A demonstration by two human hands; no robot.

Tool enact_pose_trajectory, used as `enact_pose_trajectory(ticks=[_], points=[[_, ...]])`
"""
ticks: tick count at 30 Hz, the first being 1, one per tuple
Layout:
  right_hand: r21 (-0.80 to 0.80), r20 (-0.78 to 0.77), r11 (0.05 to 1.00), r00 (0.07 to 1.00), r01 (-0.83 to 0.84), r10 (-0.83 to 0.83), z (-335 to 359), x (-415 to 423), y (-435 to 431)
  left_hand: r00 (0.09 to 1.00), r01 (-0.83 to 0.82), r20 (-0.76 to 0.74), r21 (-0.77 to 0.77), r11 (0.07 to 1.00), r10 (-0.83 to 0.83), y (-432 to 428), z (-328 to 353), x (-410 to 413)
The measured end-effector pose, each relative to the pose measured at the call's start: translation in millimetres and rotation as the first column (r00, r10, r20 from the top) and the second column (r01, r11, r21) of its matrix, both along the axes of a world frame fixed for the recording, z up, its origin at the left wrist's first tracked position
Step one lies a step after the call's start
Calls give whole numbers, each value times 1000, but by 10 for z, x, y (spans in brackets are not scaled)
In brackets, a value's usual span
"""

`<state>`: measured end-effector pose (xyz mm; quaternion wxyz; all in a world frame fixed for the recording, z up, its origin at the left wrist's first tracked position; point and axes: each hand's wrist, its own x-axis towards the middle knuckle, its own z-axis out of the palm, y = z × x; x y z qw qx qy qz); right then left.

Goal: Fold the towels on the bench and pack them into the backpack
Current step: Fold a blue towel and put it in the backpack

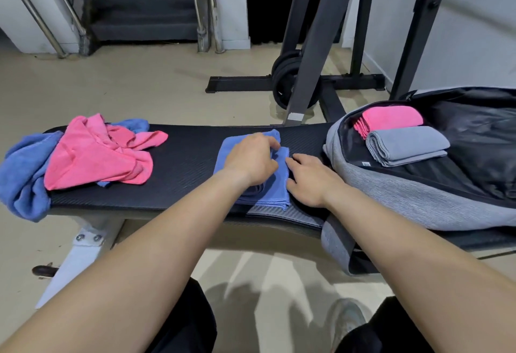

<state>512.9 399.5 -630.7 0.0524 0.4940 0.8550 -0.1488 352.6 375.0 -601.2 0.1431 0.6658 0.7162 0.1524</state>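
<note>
Half-folded blue towel lies mid-bench, just left of the open backpack. Left hand is on top, fingers curled and pinching a fold. Right hand is at its right edge, fingers straight, touching the hem. Folded pink towel and grey towel sit in the backpack. Crumpled pink towel and crumpled blue towel are at the bench's left end.
</note>
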Motion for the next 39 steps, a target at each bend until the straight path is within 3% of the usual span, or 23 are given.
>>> enact_pose_trajectory(ticks=[7,11,13,16,18,21,24,28,32,34,37,39], points=[[-26,-19,1000,1000,3,-3,5,13,9,998,58,10,-19,998,-58,-8,-98,110],[-59,-52,998,998,36,-39,-26,23,102,968,97,235,-41,994,-85,-62,-42,64],[-22,-142,993,982,120,-122,4,21,145,957,37,286,55,998,-51,-78,9,-57],[92,-352,976,923,197,-153,86,-33,161,997,4,-78,226,974,14,-81,-23,-266],[194,-393,972,918,131,-45,110,-107,148,973,78,-229,175,981,-36,-84,-128,-339],[286,-272,955,949,-78,159,86,-257,120,921,181,-356,36,983,-157,-108,-300,-336],[226,-77,959,978,-173,195,1,-332,161,903,192,-383,-39,981,-192,-159,-424,-330],[59,28,990,992,-125,123,-128,-262,233,922,178,-323,-131,975,-212,-196,-509,-372],[19,-2,995,995,-95,95,-218,-268,184,955,188,-199,-158,969,-218,-123,-527,-435],[13,12,996,996,-87,87,-206,-281,156,978,183,-69,-148,972,-195,-119,-486,-483],[23,7,996,997,-81,81,-164,-286,150,988,80,133,24,997,-82,-166,-445,-578],[69,-32,995,997,-71,73,-117,-307,167,998,-48,44,150,988,42,-211,-441,-635]])
